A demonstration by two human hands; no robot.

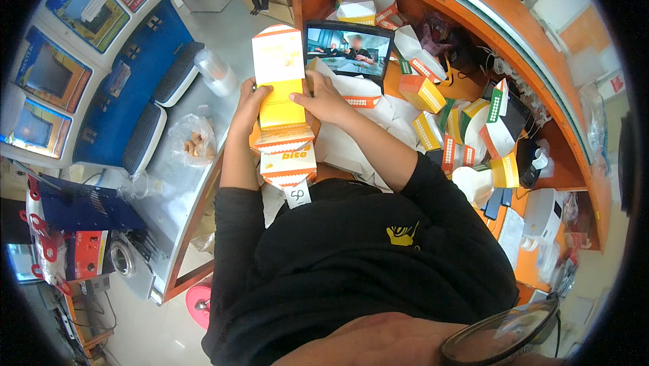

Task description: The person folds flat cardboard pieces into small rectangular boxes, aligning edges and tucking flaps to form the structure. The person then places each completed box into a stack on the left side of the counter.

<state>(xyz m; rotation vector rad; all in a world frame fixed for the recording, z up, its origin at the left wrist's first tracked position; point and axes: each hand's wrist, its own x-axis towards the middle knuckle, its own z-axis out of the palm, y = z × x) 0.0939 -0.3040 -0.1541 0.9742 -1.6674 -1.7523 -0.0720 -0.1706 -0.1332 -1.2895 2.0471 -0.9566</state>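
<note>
Head cam: L hand (248, 101) & R hand (323, 99) both grip flat yellow carton (280, 88) by its sides. More flat cartons (287, 156) seemingly stacked beneath, near tablet (349, 49).

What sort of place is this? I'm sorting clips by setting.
Probably a small shop or takeaway counter used for folding packaging. The hands, left hand and right hand, hold a flat yellow carton blank over an orange curved counter piled with folded cartons, beside a tablet.
</note>
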